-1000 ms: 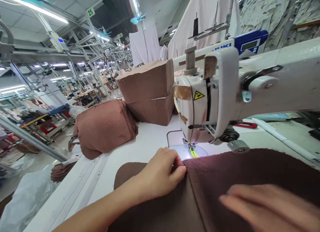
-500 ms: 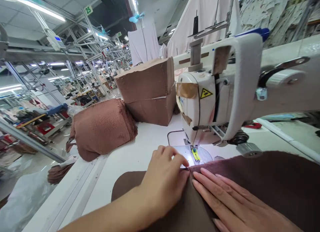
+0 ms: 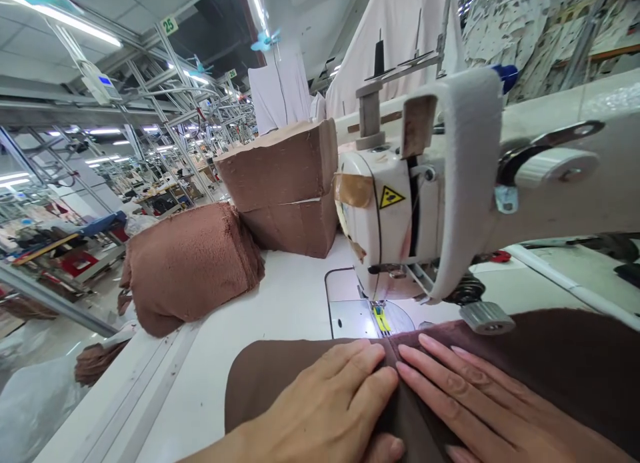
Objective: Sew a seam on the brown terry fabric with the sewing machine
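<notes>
A dark brown fabric piece [image 3: 257,376] lies on the sewing table under both hands, a fold or seam running between them. My left hand [image 3: 333,400] rests palm down on it, fingertips near its far edge and the thumb partly tucked below. Flat on the right part of the cloth lies my right hand [image 3: 475,396], fingers stretched out toward the seam. Just beyond the fingertips is the yellow presser foot [image 3: 381,320] of the white sewing machine [image 3: 383,233], at the fabric's edge. Whether the cloth's edge is under the foot I cannot tell.
A folded brown fleecy stack [image 3: 185,263] lies on the white table [image 3: 283,300] at left. Behind it stands a taller stack of brown cut pieces [image 3: 280,176]. A plastic bag [image 3: 40,390] sits below the table's left edge. The machine's arm spans the right side.
My left hand has gone from pinching at the fabric's edge by the presser foot to lying flatter on the cloth, nearer me. My right hand stays flat. The view has shifted slightly.
</notes>
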Demonstrator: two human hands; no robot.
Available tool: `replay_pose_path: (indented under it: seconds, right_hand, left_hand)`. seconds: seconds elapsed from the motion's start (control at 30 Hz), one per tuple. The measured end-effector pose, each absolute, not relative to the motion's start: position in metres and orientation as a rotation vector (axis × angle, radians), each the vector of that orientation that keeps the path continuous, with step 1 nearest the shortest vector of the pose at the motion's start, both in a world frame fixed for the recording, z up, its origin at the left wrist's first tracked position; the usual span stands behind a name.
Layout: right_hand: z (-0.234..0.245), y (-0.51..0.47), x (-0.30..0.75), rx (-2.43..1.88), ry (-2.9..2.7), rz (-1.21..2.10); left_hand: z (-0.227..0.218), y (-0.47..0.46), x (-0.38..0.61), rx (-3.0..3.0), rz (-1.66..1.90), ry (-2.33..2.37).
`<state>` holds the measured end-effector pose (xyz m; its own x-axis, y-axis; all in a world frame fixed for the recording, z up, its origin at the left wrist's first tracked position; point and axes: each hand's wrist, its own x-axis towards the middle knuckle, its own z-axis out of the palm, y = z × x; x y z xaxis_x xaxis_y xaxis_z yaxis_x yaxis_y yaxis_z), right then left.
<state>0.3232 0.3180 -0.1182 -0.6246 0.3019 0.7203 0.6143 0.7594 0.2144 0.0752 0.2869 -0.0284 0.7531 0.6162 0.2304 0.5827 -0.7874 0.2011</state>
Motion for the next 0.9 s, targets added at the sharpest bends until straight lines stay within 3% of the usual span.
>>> replay_pose_path:
  seconds: [0.33, 0.9]
  right_hand:
    - [-0.118, 0.327, 0.320, -0.720, -2.368, -0.712]
    - [-0.121, 0.341, 0.316, -0.703, -2.256, -0.544]
  left_hand:
    - [-0.025, 0.302, 0.075, 2.794, 0.470, 0.949]
    - [-0.026, 0.312, 0.072, 2.829, 0.497, 0.915]
